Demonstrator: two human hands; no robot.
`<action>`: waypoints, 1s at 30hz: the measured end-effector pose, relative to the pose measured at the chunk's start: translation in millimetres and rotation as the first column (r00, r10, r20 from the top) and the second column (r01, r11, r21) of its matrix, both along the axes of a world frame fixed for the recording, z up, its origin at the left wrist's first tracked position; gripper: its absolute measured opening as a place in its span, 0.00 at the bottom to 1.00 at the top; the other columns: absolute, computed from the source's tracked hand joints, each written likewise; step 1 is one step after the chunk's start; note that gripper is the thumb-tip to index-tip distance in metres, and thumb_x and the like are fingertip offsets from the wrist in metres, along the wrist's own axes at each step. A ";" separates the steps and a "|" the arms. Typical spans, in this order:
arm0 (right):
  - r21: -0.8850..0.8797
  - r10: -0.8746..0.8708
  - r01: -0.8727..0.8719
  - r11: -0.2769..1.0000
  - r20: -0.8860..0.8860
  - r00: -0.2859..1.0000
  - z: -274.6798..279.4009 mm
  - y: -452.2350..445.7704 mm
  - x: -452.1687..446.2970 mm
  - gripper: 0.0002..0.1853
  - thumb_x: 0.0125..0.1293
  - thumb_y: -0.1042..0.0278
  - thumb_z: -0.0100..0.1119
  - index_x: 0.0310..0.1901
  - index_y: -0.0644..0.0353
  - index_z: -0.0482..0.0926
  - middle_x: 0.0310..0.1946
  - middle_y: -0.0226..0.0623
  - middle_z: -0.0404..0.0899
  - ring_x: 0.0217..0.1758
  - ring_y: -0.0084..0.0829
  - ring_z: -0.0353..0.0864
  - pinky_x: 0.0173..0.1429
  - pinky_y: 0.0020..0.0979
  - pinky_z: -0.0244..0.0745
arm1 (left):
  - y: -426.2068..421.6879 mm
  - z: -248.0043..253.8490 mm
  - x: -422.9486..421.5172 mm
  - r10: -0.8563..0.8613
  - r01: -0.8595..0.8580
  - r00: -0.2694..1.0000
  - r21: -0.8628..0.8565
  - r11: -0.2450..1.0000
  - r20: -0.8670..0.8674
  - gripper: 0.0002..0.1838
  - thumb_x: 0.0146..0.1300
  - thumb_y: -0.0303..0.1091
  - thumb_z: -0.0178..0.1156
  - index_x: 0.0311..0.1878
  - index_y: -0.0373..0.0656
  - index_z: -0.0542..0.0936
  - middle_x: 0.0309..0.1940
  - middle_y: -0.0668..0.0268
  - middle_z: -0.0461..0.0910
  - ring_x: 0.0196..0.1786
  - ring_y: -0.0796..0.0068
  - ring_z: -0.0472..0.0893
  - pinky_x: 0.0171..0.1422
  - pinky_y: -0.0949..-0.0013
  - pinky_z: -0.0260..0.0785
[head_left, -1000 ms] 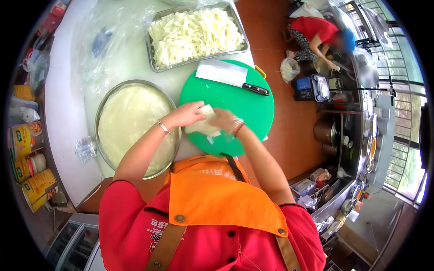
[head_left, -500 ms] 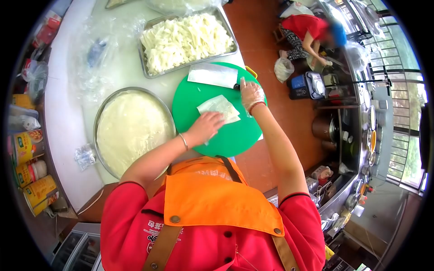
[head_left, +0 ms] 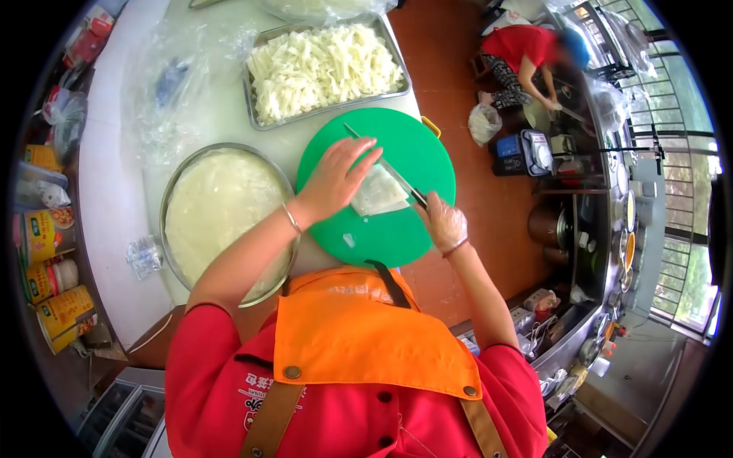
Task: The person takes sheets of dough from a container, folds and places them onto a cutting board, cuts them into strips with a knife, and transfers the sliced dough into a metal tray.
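A folded white sheet (head_left: 378,194) lies on the round green board (head_left: 412,237). My right hand (head_left: 445,221), in a clear plastic glove, grips the dark handle of the cleaver (head_left: 395,175), whose blade stands on edge at the sheet's upper right side. Over the blade and the sheet's upper left part is my left hand (head_left: 336,179), fingers apart, with a bracelet at the wrist. Whether its fingertips touch the blade cannot be made out. A small white scrap (head_left: 349,240) lies near the board's lower edge.
Left of the board sits a round metal tray (head_left: 166,229) of pale sheets. Behind it is a rectangular tray (head_left: 254,114) heaped with white strips. Plastic film (head_left: 172,84) covers part of the table. At the upper right a person (head_left: 527,57) in red bends over a container.
My right hand has taken the cleaver from the back of the board and brought it on edge to the folded sheet. My left hand has moved up from the sheet's lower side.
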State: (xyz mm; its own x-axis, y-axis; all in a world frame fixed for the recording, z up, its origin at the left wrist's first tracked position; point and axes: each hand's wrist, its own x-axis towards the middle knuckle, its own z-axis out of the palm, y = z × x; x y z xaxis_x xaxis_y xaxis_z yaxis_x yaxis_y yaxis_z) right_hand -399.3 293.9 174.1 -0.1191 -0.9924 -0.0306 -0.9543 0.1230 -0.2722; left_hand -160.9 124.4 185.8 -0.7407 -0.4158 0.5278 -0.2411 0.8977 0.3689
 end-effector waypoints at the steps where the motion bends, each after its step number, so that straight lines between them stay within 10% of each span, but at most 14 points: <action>1: 0.031 -0.022 0.022 0.999 0.008 1.000 4.4 11.1 2.3 0.17 0.71 0.52 0.61 0.41 0.57 0.69 0.28 0.48 0.81 0.27 0.53 0.82 0.28 0.49 0.76 | -10.6 3.7 -7.8 0.004 -0.003 1.000 -0.058 0.998 0.016 0.34 0.58 0.28 0.66 0.70 0.43 0.69 0.64 0.56 0.71 0.67 0.54 0.71 0.72 0.52 0.64; 10: 0.079 -0.110 0.109 0.991 0.008 0.994 -3.2 56.4 4.0 0.16 0.70 0.55 0.62 0.40 0.58 0.69 0.26 0.49 0.80 0.24 0.53 0.80 0.26 0.48 0.74 | -50.8 -33.9 -66.2 -0.310 0.304 0.855 0.084 0.949 0.415 0.16 0.52 0.36 0.73 0.40 0.42 0.77 0.41 0.62 0.77 0.50 0.61 0.78 0.56 0.57 0.71; 30: 0.181 -0.198 0.188 0.965 0.042 0.979 -45.4 42.5 16.0 0.21 0.72 0.45 0.56 0.41 0.58 0.69 0.24 0.48 0.82 0.25 0.51 0.83 0.28 0.49 0.79 | -66.0 -65.9 -66.3 -0.315 0.361 0.850 -0.031 0.932 0.421 0.06 0.56 0.29 0.62 0.36 0.45 0.76 0.34 0.64 0.77 0.42 0.62 0.80 0.44 0.60 0.75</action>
State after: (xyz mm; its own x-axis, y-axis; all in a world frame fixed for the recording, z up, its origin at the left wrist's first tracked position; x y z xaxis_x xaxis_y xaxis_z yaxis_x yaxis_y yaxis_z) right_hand -383.3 336.4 128.7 -0.3007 -0.9291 -0.2151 -0.8907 0.3542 -0.2850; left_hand -227.2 58.4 120.0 -0.9820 -0.0600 0.1793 -0.0225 0.9786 0.2047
